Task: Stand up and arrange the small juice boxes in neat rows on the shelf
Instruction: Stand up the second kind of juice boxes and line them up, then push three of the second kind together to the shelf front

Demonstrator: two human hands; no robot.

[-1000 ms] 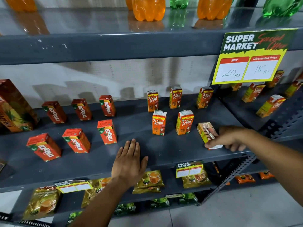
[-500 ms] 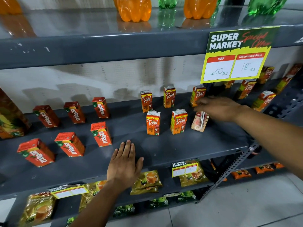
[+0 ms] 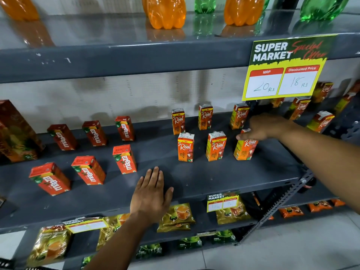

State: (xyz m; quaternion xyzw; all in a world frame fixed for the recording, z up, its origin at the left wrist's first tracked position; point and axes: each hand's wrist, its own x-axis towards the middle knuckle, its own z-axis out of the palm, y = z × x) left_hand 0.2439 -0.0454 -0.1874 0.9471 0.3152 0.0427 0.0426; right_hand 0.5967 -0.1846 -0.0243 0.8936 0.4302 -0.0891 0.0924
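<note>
**Right hand on the last Real box, front row**

Grey shelf [image 3: 224, 176] spans mid-frame. Your left hand [image 3: 151, 193] lies flat, fingers spread, on its front edge, bottom centre, gripping nothing. Your right hand [image 3: 266, 126], right of centre, rests its fingers on top of the rightmost front-row juice box [image 3: 244, 151]; cannot tell if it's gripped. That box stands slightly tilted, beside two upright Real boxes [image 3: 215, 147]. Maaza boxes [image 3: 124, 159] sit left.
</note>
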